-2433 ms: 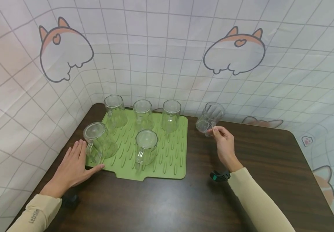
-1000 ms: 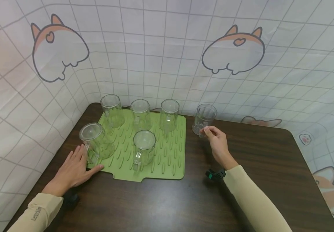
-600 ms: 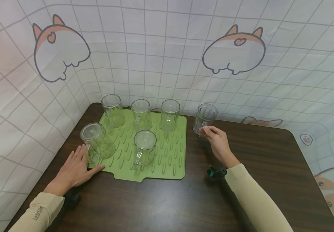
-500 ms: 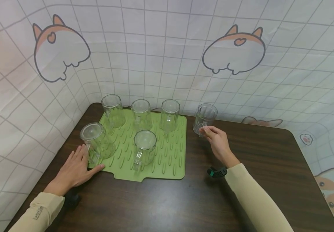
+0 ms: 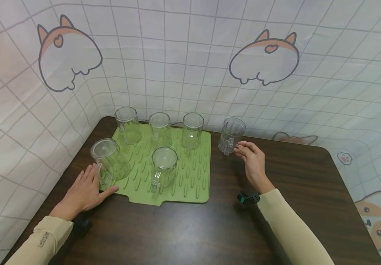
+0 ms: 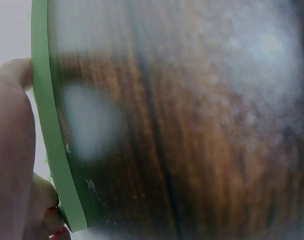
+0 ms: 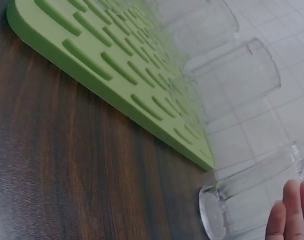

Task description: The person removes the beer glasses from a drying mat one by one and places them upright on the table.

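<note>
One glass mug [image 5: 231, 133], pinched earlier, now stands released by the right hand [image 5: 252, 160]

I see mugs [image 5: 167, 173] gleaming like smooth glass, a matt, ridged, rubbery mat [image 5: 184, 184], a glossy wood-grain table [image 5: 190, 232] and creased cloth hangings [image 5: 190, 55].

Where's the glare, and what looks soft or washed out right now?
Head view: pale glare on the table low in the centre; left wrist: bright glare at upper right, the table blurred; right wrist: glass mugs hazy, washed out, green mat crisper.
</note>
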`<action>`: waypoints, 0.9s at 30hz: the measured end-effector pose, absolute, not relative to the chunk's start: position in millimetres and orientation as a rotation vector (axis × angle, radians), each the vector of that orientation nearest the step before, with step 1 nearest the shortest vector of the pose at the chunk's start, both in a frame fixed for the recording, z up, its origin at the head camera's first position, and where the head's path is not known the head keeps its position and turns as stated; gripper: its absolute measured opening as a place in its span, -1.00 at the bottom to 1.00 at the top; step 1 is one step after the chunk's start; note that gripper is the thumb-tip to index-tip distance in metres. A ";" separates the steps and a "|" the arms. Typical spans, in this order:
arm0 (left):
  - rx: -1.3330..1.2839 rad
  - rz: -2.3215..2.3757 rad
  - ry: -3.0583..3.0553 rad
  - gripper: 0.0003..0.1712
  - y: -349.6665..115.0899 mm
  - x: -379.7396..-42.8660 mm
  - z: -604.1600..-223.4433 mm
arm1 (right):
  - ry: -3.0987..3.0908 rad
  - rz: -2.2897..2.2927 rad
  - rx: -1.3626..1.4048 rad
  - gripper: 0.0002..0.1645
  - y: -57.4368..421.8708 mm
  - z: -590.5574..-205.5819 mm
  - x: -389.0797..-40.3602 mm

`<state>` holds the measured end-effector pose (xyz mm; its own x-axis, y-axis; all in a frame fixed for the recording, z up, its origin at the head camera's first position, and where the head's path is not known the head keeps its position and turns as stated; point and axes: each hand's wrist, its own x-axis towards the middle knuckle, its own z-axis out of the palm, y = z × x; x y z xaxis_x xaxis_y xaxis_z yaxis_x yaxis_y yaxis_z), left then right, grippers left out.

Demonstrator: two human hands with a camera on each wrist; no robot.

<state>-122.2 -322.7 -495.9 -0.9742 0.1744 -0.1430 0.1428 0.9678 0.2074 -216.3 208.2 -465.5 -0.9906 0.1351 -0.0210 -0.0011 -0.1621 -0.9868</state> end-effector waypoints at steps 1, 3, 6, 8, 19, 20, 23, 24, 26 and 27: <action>0.241 0.290 2.957 0.32 -322.7 -122.3 -495.6 | -1.959 2.314 -0.148 -0.62 207.8 -464.9 -215.2; 0.242 0.283 2.958 0.32 -323.1 -122.5 -495.4 | -1.940 2.294 -0.116 -0.61 206.6 -463.9 -212.4; 0.239 0.288 2.956 0.32 -323.0 -122.9 -495.3 | -1.897 2.286 -0.057 -0.65 203.6 -461.8 -207.3; 0.237 0.291 2.954 0.32 -322.8 -123.0 -495.5 | -1.872 2.274 -0.007 -0.68 200.8 -460.5 -203.2; 0.234 0.275 2.946 0.33 -322.4 -123.9 -496.0 | -1.754 2.321 0.209 -0.85 183.5 -453.7 -182.4; 0.234 0.274 2.947 0.33 -322.2 -124.0 -495.9 | -1.756 2.329 0.218 -0.84 182.1 -453.7 -180.6; 0.236 0.271 2.946 0.32 -322.0 -124.0 -495.5 | -1.775 2.342 0.246 -0.79 177.6 -454.4 -174.5; 0.238 0.267 2.947 0.32 -321.9 -124.0 -495.6 | -1.783 2.345 0.254 -0.77 176.0 -455.1 -172.5; 0.239 0.265 2.946 0.32 -321.4 -123.9 -495.8 | -1.797 2.350 0.272 -0.74 173.0 -457.0 -168.6; 0.239 0.264 2.945 0.32 -321.3 -123.8 -496.1 | -1.805 2.354 0.282 -0.74 171.4 -458.2 -166.6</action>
